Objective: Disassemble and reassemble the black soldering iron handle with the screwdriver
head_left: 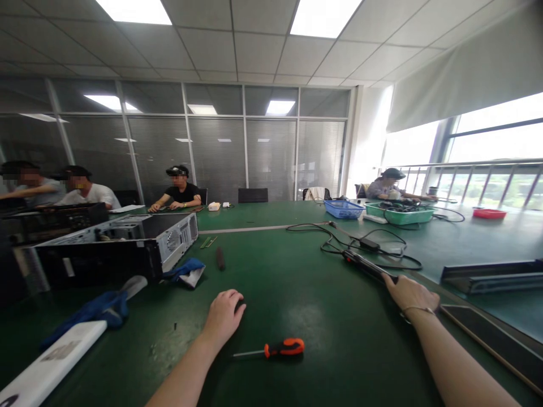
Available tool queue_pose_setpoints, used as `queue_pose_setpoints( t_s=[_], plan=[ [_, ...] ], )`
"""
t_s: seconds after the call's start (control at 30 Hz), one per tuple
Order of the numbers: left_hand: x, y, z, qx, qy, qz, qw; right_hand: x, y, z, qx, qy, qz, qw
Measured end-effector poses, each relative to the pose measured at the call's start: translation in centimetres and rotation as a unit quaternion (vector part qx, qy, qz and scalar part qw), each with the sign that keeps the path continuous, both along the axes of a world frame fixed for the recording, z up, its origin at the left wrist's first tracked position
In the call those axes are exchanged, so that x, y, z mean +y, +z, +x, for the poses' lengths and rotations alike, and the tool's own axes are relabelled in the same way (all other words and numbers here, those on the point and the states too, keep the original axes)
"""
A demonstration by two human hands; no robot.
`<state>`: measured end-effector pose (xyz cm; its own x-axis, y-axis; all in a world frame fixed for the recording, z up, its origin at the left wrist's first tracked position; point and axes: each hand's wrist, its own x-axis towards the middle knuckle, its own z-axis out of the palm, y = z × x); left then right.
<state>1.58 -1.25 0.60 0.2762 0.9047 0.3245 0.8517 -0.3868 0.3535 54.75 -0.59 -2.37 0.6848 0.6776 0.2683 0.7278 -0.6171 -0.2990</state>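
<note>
One long dark thing (pixel 368 265) is on the right of the green table (pixel 348 345) — the right hand (pixel 409 294) grips its near end. The left hand (pixel 224 314) is curled — holding something, I can't tell.

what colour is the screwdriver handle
The screwdriver handle is orange and black, best seen in the head view.

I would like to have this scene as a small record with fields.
left grip: bare hand, curled at small dark object; whether held, unclear
right grip: bare hand, holding long slim black tool
front: orange-and-black-handled screwdriver
left side: open black-and-silver metal computer case
surface: green tabletop
back right: blue plastic basket, green plastic basket
</note>
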Motion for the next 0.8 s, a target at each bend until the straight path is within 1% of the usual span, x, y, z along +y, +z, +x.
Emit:
queue_pose_setpoints(
  t_s=[0.2,0.57,0.67,0.8],
  plan=[
    [0.0,-0.02,-0.12,-0.002,-0.006,0.006,1.0,0.44,-0.27,0.45,0.018,0.006,-0.008,1.0],
    [0.02,-0.11,-0.09,0.017,-0.009,0.012,1.0,0.8,-0.67,0.67,0.005,-0.003,-0.003,1.0],
    [0.0,-0.08,-0.06,0.028,-0.005,0.006,1.0,0.81,-0.77,0.49,-0.03,0.004,0.017,0.999],
    [0.0,0.08,0.02,0.035,-0.008,-0.002,0.999,0.84,-0.65,-0.21,-0.098,0.042,0.042,0.993]
  ],
)
